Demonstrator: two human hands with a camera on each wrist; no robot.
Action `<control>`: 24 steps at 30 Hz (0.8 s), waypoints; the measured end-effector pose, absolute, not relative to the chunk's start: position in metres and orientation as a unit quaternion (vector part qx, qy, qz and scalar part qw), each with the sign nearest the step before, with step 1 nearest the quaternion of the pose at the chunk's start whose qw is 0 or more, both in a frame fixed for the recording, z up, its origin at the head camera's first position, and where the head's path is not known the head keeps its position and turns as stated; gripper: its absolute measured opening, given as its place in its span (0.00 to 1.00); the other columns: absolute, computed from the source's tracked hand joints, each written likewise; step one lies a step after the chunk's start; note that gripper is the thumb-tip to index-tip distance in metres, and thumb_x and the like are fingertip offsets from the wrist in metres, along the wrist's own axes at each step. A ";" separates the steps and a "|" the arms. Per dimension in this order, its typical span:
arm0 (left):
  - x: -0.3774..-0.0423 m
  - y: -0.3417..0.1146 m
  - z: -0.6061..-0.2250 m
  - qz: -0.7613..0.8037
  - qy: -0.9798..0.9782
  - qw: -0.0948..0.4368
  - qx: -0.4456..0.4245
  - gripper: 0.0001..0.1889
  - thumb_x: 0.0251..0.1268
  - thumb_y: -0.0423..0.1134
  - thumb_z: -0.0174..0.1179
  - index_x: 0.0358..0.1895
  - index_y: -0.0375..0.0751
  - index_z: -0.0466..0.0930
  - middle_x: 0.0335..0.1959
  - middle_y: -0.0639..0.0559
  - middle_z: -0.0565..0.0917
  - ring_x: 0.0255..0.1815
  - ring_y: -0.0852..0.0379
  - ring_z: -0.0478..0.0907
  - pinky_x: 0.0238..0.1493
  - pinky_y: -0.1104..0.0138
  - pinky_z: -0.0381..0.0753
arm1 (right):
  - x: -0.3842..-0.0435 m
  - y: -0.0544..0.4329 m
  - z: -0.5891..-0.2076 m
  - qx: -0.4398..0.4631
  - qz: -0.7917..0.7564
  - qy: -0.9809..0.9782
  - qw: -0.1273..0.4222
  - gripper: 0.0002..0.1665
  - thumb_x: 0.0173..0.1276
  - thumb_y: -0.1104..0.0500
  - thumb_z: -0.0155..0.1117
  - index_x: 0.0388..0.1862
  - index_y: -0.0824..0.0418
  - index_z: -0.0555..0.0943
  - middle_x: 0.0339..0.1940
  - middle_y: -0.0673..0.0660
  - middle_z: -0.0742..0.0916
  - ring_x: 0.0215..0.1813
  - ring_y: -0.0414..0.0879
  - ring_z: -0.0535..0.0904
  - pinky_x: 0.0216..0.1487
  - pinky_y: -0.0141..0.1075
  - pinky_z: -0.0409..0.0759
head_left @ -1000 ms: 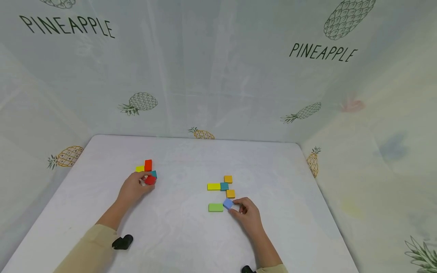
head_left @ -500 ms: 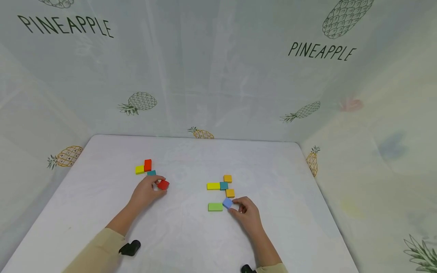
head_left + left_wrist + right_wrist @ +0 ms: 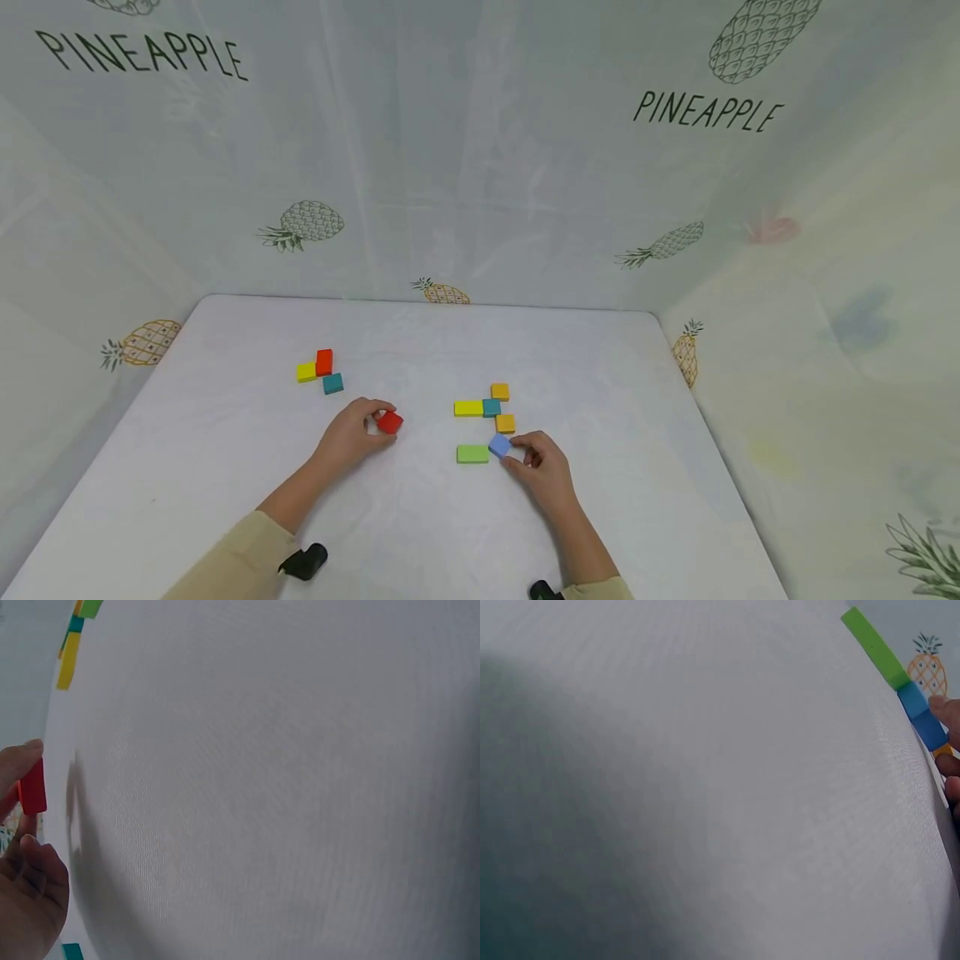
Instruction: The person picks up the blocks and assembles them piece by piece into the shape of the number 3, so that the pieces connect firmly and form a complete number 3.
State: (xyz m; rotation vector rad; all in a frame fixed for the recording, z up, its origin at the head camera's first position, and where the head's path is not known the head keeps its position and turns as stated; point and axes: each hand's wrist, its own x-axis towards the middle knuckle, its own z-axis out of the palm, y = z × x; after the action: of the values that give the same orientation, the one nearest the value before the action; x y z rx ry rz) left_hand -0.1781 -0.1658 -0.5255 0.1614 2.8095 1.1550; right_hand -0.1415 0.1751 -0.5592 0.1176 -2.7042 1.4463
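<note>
My left hand point(image 3: 352, 437) pinches a red block point(image 3: 389, 422) between thumb and fingers; in the left wrist view the red block point(image 3: 32, 787) shows above its shadow side of the table. My right hand point(image 3: 547, 475) pinches a blue block point(image 3: 500, 446), turned at an angle, its corner right at the end of a light green block point(image 3: 472, 454). Behind it stand a yellow block point(image 3: 468, 408), a teal block point(image 3: 491, 407) and two orange blocks, one at the back point(image 3: 500, 392) and one nearer point(image 3: 506, 424). The right wrist view shows the blue block point(image 3: 922, 716) beside the green one point(image 3: 876, 649).
At the left of the white table point(image 3: 420, 517) lie another yellow block point(image 3: 307, 372), an upright-lying red block point(image 3: 324, 362) and a second teal block point(image 3: 333, 383). A pineapple-print cloth point(image 3: 450, 167) rises behind the table's far edge.
My left hand has carried the red block away from the left group, rightward and nearer, toward the middle of the table. My right hand and the blue block have stayed in place.
</note>
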 end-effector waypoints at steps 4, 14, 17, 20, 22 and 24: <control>-0.175 -0.154 -0.526 0.388 0.918 0.056 0.060 0.22 0.50 0.37 0.75 0.51 0.46 0.82 0.38 0.54 0.76 0.39 0.53 0.70 0.36 0.64 0.76 | -0.142 0.175 -0.559 0.039 0.467 -0.883 0.037 0.16 0.56 0.58 0.77 0.44 0.52 0.85 0.28 0.49 0.76 0.30 0.42 0.69 0.30 0.31 0.68; -0.168 -0.131 -0.530 0.372 0.921 0.076 0.089 0.23 0.47 0.37 0.77 0.50 0.51 0.83 0.38 0.59 0.76 0.39 0.57 0.71 0.38 0.67 0.77 | -0.142 0.174 -0.560 0.036 0.467 -0.883 0.040 0.16 0.55 0.58 0.77 0.44 0.52 0.85 0.28 0.47 0.75 0.30 0.42 0.69 0.30 0.31 0.68; -0.168 -0.126 -0.530 0.366 0.922 0.078 0.100 0.23 0.47 0.37 0.77 0.50 0.51 0.83 0.37 0.59 0.76 0.39 0.58 0.71 0.38 0.67 0.77 | -0.142 0.174 -0.560 0.033 0.468 -0.882 0.040 0.16 0.56 0.59 0.77 0.43 0.52 0.85 0.27 0.47 0.75 0.30 0.42 0.70 0.30 0.31 0.68; -0.168 -0.121 -0.531 0.360 0.922 0.080 0.115 0.22 0.48 0.37 0.77 0.49 0.51 0.83 0.38 0.60 0.76 0.39 0.59 0.71 0.38 0.67 0.77 | -0.141 0.174 -0.559 0.031 0.467 -0.883 0.038 0.16 0.56 0.60 0.77 0.43 0.52 0.85 0.28 0.48 0.76 0.30 0.42 0.70 0.31 0.31 0.69; -0.169 -0.118 -0.532 0.358 0.921 0.082 0.126 0.22 0.48 0.37 0.77 0.49 0.52 0.83 0.38 0.61 0.76 0.39 0.60 0.71 0.39 0.67 0.77 | -0.141 0.174 -0.559 0.030 0.467 -0.883 0.036 0.16 0.56 0.60 0.77 0.43 0.52 0.85 0.29 0.48 0.76 0.31 0.42 0.70 0.31 0.31 0.69; -0.170 -0.115 -0.533 0.355 0.921 0.083 0.139 0.22 0.48 0.37 0.76 0.49 0.52 0.83 0.38 0.61 0.76 0.39 0.60 0.71 0.39 0.68 0.77 | -0.141 0.174 -0.558 0.029 0.466 -0.883 0.035 0.16 0.56 0.60 0.77 0.44 0.53 0.85 0.29 0.49 0.77 0.31 0.43 0.70 0.31 0.31 0.69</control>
State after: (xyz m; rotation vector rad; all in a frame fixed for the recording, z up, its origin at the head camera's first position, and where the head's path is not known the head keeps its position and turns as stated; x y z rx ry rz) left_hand -0.1696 -0.1154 -0.5327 0.4137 2.7494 1.0597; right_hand -0.1409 0.1737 -0.5582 0.0881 -2.7160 1.4335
